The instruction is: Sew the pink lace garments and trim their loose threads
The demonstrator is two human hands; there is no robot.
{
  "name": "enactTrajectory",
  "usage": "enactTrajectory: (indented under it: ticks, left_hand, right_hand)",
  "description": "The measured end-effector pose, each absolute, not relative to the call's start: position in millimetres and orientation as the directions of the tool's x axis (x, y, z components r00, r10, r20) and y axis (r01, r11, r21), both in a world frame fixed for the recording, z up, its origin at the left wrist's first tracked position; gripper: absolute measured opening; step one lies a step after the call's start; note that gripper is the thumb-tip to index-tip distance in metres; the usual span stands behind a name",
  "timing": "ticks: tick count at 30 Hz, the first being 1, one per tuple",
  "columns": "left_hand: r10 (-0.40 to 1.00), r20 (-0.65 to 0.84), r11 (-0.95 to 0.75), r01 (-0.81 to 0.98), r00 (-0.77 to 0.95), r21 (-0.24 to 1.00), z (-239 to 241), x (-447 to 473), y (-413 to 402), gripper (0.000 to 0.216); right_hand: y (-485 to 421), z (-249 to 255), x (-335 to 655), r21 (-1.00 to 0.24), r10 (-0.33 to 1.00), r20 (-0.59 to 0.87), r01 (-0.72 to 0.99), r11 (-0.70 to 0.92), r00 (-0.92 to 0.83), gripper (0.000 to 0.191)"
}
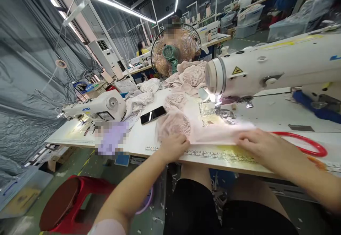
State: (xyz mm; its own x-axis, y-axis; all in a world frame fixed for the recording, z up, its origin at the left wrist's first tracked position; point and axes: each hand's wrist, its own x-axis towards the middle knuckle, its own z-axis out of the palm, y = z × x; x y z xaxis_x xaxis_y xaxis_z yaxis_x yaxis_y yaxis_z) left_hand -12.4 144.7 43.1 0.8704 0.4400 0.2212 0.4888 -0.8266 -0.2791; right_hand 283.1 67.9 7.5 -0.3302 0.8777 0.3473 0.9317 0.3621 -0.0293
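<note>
I sit at a white sewing table (266, 116). A pale pink lace garment piece (210, 132) lies stretched flat along the table's front edge, in front of a white sewing machine (266, 66). My left hand (173, 146) is closed on the garment's left end, by its lace cup. My right hand (257, 144) lies on the garment's right end with fingers curled, pinching the fabric. A printed ruler strip (213, 155) runs along the table edge just below both hands.
A black phone (152, 115) lies left of the garment. More pink lace pieces (186, 77) are piled behind it. A red loop (306, 143) lies at right. A second sewing machine (98, 109), a fan (176, 50) and a red stool (69, 203) stand to the left.
</note>
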Motion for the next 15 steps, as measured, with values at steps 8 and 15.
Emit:
enactTrajectory:
  ticks: [8,15]
  left_hand:
    - [0.532,0.188,-0.832,0.551,0.826,-0.065,-1.8,-31.6,147.9,0.02]
    - [0.6,0.121,-0.799,0.599,0.79,0.049,5.8,-33.1,135.9,0.023]
  right_hand:
    - [67.6,-29.1,291.8,-0.023,0.898,0.273,0.931,0.364,-0.344,0.048]
    - [67.8,-57.4,308.8,-0.032,0.933,0.269,0.966,0.255,-0.237,0.05]
